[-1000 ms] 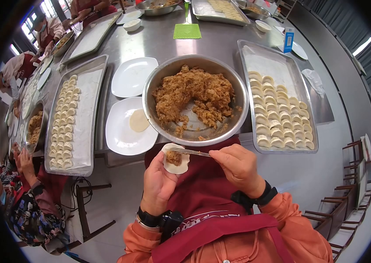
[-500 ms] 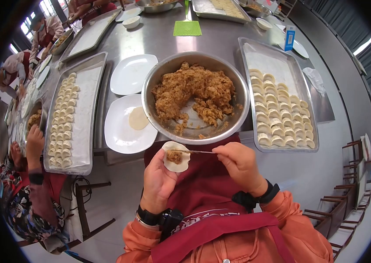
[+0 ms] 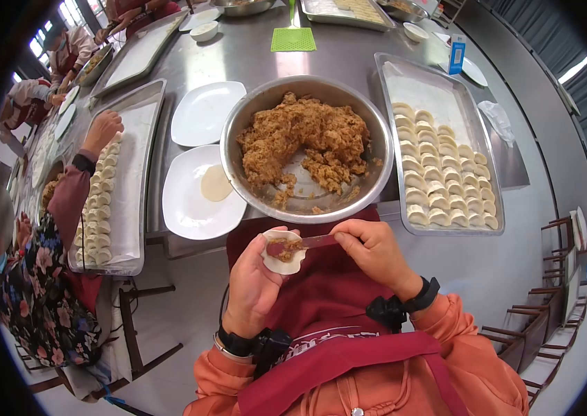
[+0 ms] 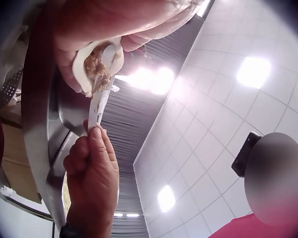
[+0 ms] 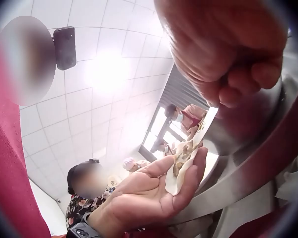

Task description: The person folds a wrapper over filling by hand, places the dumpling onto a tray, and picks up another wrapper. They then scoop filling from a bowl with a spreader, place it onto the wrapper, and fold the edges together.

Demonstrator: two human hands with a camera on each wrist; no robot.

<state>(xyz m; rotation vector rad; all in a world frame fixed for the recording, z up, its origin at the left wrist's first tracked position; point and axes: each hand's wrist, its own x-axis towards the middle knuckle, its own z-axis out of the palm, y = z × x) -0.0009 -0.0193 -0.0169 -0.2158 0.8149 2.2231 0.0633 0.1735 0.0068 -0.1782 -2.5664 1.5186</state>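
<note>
My left hand (image 3: 252, 288) holds a round dumpling wrapper (image 3: 284, 267) in its cupped fingers, thumb at the edge. Brown minced filling (image 4: 93, 65) lies in the middle of the wrapper. Between thumb and fingers, my right hand (image 3: 376, 255) grips a flat metal filling spatula (image 3: 320, 241). The rounded tip (image 4: 108, 52) of the spatula is on the filling, inside the wrapper. Just beyond both hands stands a large steel bowl (image 3: 385, 166) of filling (image 3: 293, 125). One flat wrapper (image 3: 216, 184) lies on the near white plate (image 3: 184, 204).
At the right, a metal tray (image 3: 382, 69) carries rows of folded dumplings (image 3: 446, 173). Another tray (image 3: 130, 187) of dumplings is at the left, with another person's hand (image 3: 105, 128) over it. A second white plate (image 3: 206, 114) and a green perforated mat (image 3: 293, 39) lie farther back.
The spatula has turned and slid farther into the wrapper, onto the filling, which looks more spread. The other person's arm has moved up over the left tray.
</note>
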